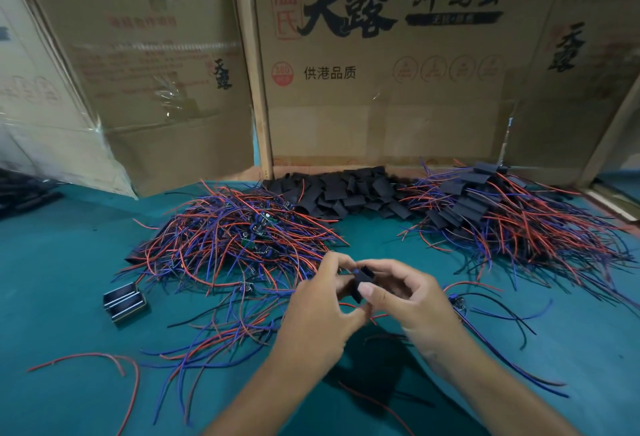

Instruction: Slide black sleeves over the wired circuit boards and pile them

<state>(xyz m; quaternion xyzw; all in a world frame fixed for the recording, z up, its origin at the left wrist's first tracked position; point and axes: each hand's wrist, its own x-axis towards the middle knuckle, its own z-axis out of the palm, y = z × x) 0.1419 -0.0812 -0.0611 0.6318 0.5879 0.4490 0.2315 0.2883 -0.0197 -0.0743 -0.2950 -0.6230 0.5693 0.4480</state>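
Both hands, left hand [320, 300] and right hand [405, 292], pinch one black sleeve [362, 279] between fingertips; sleeved pile [485, 207] beyond right fingers sizeable, bare-board heap [235, 234] beyond left fingers large

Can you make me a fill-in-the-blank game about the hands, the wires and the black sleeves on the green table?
1. Both hands, the left hand and the right hand, hold one small black ____ sleeve between them.
2. The heap of empty black sleeves lies against the brown ____ boxes.
3. The pile of finished sleeved circuit boards lies on the ____ side of the table.
4. The green table mat carries a tangle of bare boards with blue and ____ wires.

Missing words: tube; cardboard; right; red
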